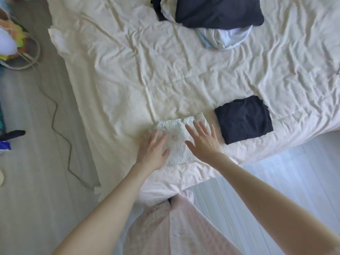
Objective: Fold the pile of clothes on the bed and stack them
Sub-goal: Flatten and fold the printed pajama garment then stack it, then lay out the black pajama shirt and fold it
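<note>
Bed [165,74]: cream sheet, creased, under both hands
Pile [219,13]: dark and pale garments, unfolded, far beyond the fingertips; judged the bulk of the work left
Dark fold [243,119]: finished, lying alone just right of the right fingers; no stack yet
White garment [177,144]: folded small, under both palms; nearly done
Left hand [153,149]: fingers straight, spread, pressing flat, gripping nothing
Right hand [204,139]: likewise flat and splayed on its right half
</note>
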`<state>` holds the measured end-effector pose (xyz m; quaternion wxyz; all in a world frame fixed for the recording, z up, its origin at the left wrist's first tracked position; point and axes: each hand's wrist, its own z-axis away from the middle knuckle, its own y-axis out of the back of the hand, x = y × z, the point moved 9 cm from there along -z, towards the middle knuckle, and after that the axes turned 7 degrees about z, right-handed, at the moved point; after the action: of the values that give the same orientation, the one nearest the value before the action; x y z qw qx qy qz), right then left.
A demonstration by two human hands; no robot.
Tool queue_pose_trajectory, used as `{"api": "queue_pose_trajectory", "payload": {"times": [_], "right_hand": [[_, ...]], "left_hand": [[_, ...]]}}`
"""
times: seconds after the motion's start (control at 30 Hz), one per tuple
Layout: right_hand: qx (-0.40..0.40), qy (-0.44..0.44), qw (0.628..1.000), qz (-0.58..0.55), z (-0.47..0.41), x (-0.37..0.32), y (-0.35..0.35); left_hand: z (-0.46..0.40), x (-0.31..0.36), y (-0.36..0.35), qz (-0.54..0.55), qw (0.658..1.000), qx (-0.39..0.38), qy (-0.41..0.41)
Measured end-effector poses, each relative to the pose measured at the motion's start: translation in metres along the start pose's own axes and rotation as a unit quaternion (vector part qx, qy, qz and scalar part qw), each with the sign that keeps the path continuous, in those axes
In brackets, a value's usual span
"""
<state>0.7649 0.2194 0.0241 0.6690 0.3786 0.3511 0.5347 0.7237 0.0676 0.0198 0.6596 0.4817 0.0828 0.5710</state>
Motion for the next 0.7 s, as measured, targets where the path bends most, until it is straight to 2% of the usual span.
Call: {"api": "queue_pose_trajectory", "payload": {"times": [0.13,0.37,0.53,0.7], "right_hand": [[0.055,0.029,0.998,-0.019,0.031,-0.034,0.048],[0.056,0.084,0.994,-0.045,0.065,-0.141,0.086],[0.069,0.095,0.99,-0.075,0.09,-0.241,0.094],[0.094,0.094,0.985,-0.106,0.118,-0.355,0.084]], "left_hand": [[0.05,-0.012,0.047,0.071,0.994,0.083,0.023],[0.146,-0.079,0.097,0.108,0.979,0.154,0.081],[0.226,-0.156,0.115,0.14,0.97,0.17,0.107],[0.313,-0.253,0.137,0.092,0.976,0.166,0.105]]}}
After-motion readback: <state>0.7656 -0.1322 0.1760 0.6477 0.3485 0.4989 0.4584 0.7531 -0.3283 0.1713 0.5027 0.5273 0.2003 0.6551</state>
